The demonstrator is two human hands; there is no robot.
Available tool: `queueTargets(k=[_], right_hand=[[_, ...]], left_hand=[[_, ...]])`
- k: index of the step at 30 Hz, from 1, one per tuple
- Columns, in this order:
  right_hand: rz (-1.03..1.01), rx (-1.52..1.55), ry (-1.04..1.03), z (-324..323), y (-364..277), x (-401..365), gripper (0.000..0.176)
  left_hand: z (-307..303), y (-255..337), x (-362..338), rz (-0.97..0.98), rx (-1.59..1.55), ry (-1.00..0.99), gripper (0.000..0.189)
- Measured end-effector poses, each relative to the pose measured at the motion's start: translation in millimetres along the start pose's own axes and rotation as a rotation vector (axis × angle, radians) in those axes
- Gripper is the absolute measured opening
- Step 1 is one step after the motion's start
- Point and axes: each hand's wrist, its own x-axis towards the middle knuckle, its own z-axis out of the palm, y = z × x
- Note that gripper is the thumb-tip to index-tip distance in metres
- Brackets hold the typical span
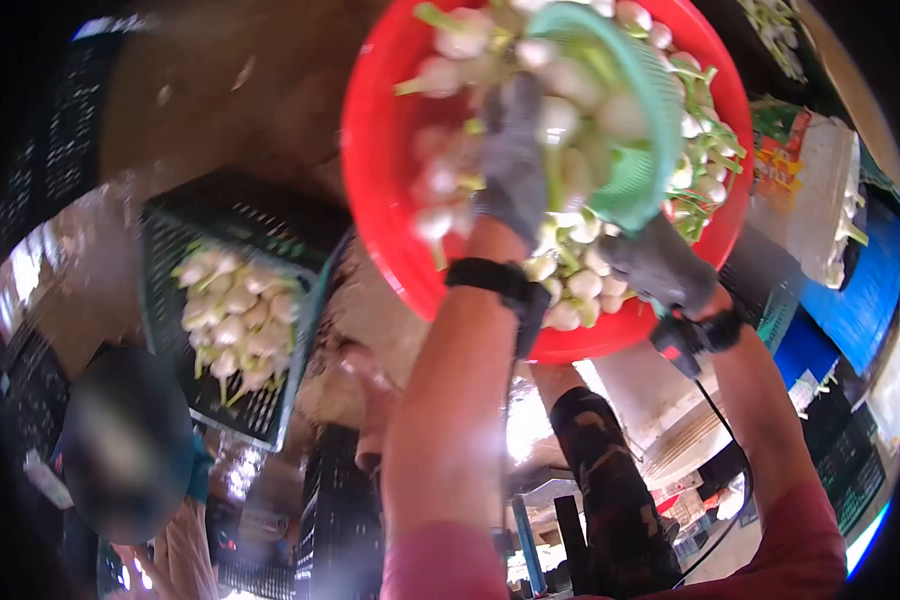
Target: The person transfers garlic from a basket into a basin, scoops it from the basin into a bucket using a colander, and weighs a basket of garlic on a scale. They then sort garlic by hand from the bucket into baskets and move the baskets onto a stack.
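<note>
A large red tub [370,175] holds many small white turnips [582,285] with short green stalks. Inside it a green plastic basket [660,120] lies tipped, with turnips in its mouth. My right hand [665,265], in a grey glove, grips the basket's near rim. My left hand [513,155], gloved too, reaches into the tub beside the basket's opening. Its fingers stretch forward against the turnips, slightly blurred. Loose turnips also lie to the left of that hand.
A dark crate [310,345] of turnips stands on the wet floor at left. Near it is a person in a dark hat [128,440]. A white sack [805,195] and blue containers [860,290] are at right. A black cable [725,425] hangs from my right wrist.
</note>
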Motion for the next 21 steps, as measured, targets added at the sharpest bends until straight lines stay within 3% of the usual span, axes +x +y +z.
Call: queueTargets(k=[3,5,6,8,10,11,12,14,16,18,20,21], right_hand=[[0.142,0.04,0.074,14,-24,-46,0.028],[0.006,-0.11,-0.059,24,-27,-66,0.017],[-0.121,-0.254,-0.146,28,-27,-73,0.015],[-0.486,-0.82,-0.236,59,-32,-83,0.017],[-0.555,-0.714,-0.226,113,-43,-92,0.018],[-0.6,-0.676,-0.221,140,-46,-92,0.021],[-0.635,-0.663,-0.223,174,-49,-87,0.026],[-0.706,-0.794,-0.203,226,-56,-70,0.035],[-0.802,-1.002,-0.211,266,-43,-46,0.045],[-0.662,-1.021,-0.267,273,-48,-44,0.047],[-0.587,-0.841,-0.236,253,-42,-43,0.04],[-0.577,-0.73,-0.189,227,-34,-43,0.035]], left_hand=[[9,21,-36,0.26,0.385,0.053,0.046],[2,46,-59,0.476,0.722,0.086,0.05],[-5,64,-72,0.478,0.714,0.077,0.052],[-36,141,-111,0.145,0.139,-0.005,0.036],[-88,171,-147,0.098,0.005,0.08,0.04],[-127,180,-169,0.129,0.168,0.15,0.042],[-168,184,-191,0.218,0.575,0.182,0.044],[-259,184,-240,0.501,1.638,0.23,0.048],[-322,191,-266,0.62,1.948,0.304,0.053],[-323,212,-260,0.203,1.355,0.508,0.044],[-323,213,-254,-0.396,0.054,0.929,0.039],[-334,205,-251,-0.32,0.352,0.879,0.039]])
